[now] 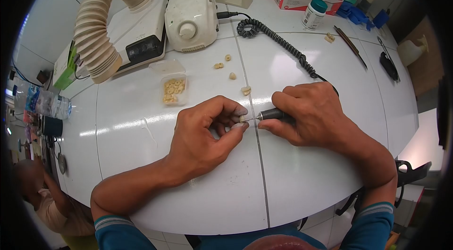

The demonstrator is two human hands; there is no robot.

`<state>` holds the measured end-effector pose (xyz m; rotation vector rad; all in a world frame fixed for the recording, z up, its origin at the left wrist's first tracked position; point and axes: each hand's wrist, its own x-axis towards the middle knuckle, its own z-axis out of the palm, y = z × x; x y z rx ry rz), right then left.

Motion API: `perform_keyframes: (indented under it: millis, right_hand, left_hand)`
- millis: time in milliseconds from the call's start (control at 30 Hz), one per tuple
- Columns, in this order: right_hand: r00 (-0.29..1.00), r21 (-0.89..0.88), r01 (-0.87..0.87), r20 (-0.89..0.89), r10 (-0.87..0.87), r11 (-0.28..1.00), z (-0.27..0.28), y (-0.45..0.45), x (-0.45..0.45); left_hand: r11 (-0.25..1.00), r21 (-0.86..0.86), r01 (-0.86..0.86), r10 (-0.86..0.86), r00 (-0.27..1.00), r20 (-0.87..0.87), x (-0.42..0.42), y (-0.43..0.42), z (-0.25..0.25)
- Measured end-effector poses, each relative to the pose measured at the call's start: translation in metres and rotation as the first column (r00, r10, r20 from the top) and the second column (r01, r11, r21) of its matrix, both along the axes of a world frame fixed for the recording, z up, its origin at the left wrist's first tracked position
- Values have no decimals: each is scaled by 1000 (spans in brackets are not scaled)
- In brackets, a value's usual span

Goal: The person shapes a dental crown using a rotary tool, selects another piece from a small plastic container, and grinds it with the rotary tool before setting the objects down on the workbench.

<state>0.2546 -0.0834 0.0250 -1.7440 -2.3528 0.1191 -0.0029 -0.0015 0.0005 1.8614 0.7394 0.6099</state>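
Far left: water bottle point(45, 101) on its side; below it, a person point(52, 200) off the table's edge. Next, ribbed hose point(92, 37), arched, its mouth aimed down at the white table point(212, 203). Clear tub point(174, 103), lid flipped back, holding small pale rings point(174, 87). Behind it, white control unit point(191, 23), with a front knob. Left hand point(207, 129): thumb and fingertips pinched on a small pale piece point(242, 118), held above the table near its middle. A few loose pale bits point(232, 76) beyond. Handpiece point(273, 114), thin burr pointing at the piece; contact too fine to tell. Coiled cord point(283, 46) runs from unit towards the right hand point(309, 115), fingers curled round the handpiece. Farther right, green-capped jar point(313, 15), then a slim brown tool point(350, 44) lying flat
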Motion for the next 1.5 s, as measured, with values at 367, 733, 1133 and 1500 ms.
perform_keyframes:
  millis: [367,733,1133,1500]
  right_hand:
    - [1000,-3,22,11,-22,1000,-2,0,0]
    - [1000,-19,4,5,-4,1000,0,0,0]
    - [1000,-29,5,3,-5,1000,2,0,0]
    - [1000,-14,12,5,-12,1000,0,0,0]
  left_hand:
    - [1000,2,6,-6,1000,-23,0,0,3]
    - [1000,22,6,-5,1000,-24,0,0,1]
    - [1000,1,5,-5,1000,-2,0,0,-1]
    - [999,-13,37,-38,999,-39,-1,0,6]
